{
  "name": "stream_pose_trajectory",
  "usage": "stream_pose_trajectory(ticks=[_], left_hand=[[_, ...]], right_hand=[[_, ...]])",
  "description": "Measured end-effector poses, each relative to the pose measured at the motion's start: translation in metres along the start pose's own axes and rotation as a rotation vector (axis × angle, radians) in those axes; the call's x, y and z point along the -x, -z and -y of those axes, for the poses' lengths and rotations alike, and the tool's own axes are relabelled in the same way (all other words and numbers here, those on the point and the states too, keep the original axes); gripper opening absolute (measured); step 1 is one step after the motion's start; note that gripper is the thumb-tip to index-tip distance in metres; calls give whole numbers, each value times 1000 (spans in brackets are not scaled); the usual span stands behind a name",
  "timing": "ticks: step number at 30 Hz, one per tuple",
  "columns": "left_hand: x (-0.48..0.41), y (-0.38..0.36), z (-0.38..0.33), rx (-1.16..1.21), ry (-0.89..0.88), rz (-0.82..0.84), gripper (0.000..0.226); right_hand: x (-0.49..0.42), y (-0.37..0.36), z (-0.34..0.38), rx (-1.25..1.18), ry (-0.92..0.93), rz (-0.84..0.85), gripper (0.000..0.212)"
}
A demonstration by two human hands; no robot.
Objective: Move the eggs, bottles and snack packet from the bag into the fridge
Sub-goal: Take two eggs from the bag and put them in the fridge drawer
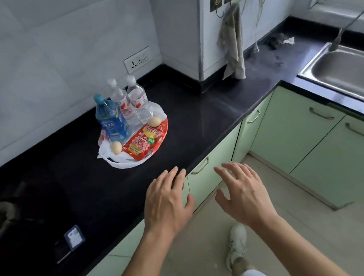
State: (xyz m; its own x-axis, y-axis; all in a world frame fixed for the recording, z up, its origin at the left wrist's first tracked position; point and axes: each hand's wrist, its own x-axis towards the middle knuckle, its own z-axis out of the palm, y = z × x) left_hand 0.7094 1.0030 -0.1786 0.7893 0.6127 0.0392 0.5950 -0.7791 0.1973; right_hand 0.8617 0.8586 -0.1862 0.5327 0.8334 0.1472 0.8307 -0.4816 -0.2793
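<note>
Though the blue bottle (pixel 111 121) hides part of a clear bottle (pixel 123 104), eggs (pixel 116 147) and packet (pixel 145 143) lie plain on the bag (pixel 120 163). Left hand (pixel 166 202) and right hand (pixel 244 191) hover spread, empty, the bag well beyond them on the surface (pixel 196 116).

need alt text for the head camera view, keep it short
A person's open left hand and right hand reach toward a plastic bag on a black counter; on it stand three bottles, beside two eggs and a red snack packet.
</note>
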Motion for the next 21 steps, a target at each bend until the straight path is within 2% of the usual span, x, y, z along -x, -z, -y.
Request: stream_pose_trajectory(ticks=[8, 14, 21], left_hand=[[-98, -14, 5, -6, 121, -38, 64], [-164, -6, -1, 0, 286, -75, 63], [-186, -2, 6, 0, 458, -102, 63]], right_hand=[[-114, -22, -44, -55, 121, 32, 56], [-208, -16, -75, -100, 243, 72, 53], [-277, -23, -72, -127, 413, 123, 53]])
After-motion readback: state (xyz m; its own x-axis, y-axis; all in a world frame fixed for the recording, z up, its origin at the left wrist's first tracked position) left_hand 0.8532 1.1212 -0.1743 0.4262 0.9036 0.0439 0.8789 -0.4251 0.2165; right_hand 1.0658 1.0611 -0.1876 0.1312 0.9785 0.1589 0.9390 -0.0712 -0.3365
